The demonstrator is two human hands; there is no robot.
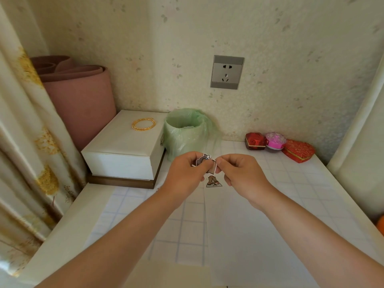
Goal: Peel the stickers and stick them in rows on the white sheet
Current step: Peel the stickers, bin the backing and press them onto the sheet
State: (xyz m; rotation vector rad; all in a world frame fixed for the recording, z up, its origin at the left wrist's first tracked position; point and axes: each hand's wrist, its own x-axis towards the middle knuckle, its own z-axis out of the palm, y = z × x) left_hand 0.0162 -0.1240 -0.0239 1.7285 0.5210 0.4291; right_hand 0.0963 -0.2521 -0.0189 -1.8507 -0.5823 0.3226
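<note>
Your fingers cover much of the sticker point(204, 159), held above the far end of the white sheet point(249, 235); only a grey-brown cartoon figure with a white border shows. You cannot tell its backing apart from it. Your left hand point(187, 173) pinches its left side, fingers curled. Your right hand point(239, 171) pinches a small flap at its right edge. A stuck sticker point(213, 181) lies on the sheet's far end, below your hands, its detail too small to read.
</note>
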